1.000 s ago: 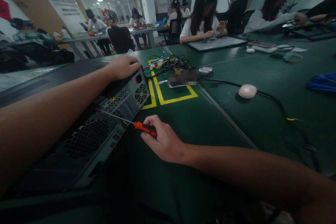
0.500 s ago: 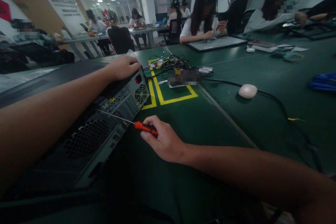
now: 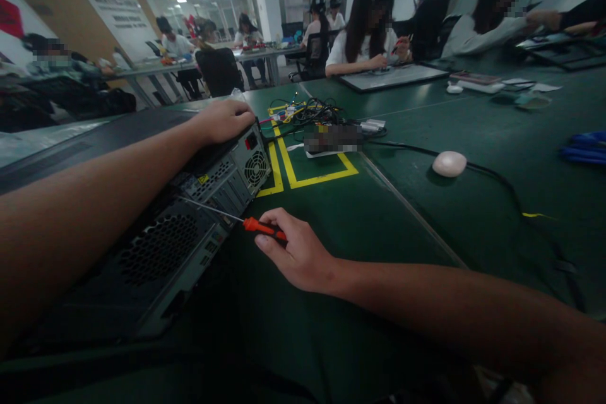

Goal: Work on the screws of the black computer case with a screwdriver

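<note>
Our right hand (image 3: 303, 252) clamps the screwdriver (image 3: 259, 226), which could slip if angled; our left hand (image 3: 228, 120) tops the case (image 3: 163, 246), fingers unclear.

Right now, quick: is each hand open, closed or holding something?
Left hand: resting on the computer case; whether its grip is closed cannot be told.
Right hand: closed, holding the orange-and-black screwdriver by its handle.
</note>
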Motion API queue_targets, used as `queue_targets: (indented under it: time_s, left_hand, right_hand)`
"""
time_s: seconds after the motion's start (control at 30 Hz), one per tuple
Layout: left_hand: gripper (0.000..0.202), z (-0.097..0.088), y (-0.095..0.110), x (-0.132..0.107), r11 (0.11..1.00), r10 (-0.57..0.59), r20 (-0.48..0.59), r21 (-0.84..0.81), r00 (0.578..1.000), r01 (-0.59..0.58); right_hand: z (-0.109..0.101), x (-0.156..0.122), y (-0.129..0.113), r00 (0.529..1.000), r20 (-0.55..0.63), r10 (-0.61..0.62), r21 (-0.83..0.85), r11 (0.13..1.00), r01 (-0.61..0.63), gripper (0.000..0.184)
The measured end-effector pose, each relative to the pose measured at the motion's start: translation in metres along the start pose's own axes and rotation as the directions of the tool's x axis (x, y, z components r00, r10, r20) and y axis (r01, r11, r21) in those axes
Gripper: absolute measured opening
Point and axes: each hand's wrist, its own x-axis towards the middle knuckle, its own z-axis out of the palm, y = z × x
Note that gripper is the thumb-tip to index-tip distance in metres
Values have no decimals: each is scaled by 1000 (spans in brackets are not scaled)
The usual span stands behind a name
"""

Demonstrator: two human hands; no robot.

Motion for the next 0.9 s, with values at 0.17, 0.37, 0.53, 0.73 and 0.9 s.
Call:
queue_targets:
  time_s: [0.17, 0.37, 0.53, 0.73, 0.9]
  left_hand:
    - [58, 0, 0, 0, 1000, 5, 24, 7, 1000, -5]
    - [62, -1, 0, 0, 1000, 25, 25, 3, 999, -25]
    - [58, 0, -1, 0, 1000, 5, 16, 13, 1000, -5]
    - [59, 1, -2, 0, 1000, 14, 8, -3, 1000, -14]
    - [61, 1, -1, 0, 1000, 8, 6, 8, 1000, -8]
  right_hand:
    - [2, 1, 2, 999, -19, -37, -4, 999, 37, 16]
    - [1, 2, 4, 998, 14, -62, -4, 998, 62, 19]
    - [0, 0, 1, 998, 55, 10, -40, 999, -7, 18]
    - [1, 0, 1, 996, 13, 84, -39, 996, -84, 23]
    - [1, 1, 0, 997, 11, 78, -14, 997, -78, 17]
